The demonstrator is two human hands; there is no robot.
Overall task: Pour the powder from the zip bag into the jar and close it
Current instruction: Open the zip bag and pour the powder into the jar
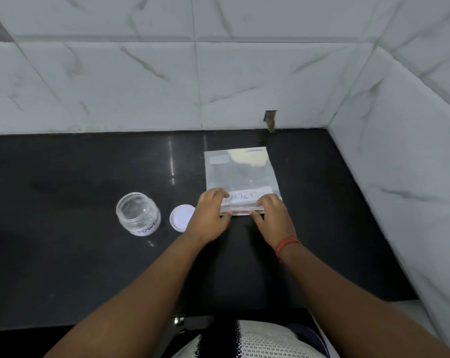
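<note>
Zip bag (240, 177) lies flat on the table (63, 254), its near zip edge pinched by the left hand (210, 218) and right hand (271, 219). Limp, light, slippery film is judged; powder (248, 158) pooled at far end. Open jar (138, 212) stands left.

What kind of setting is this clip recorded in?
Probably a home kitchen corner: a dark polished countertop meets marble-look wall tiles, with a labelled glass jar and zip bag on it.

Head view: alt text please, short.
Both hands, left hand and right hand, pinch the near edge of a clear plastic zip bag lying flat on a black countertop; an open glass jar and white round lid sit left.
</note>
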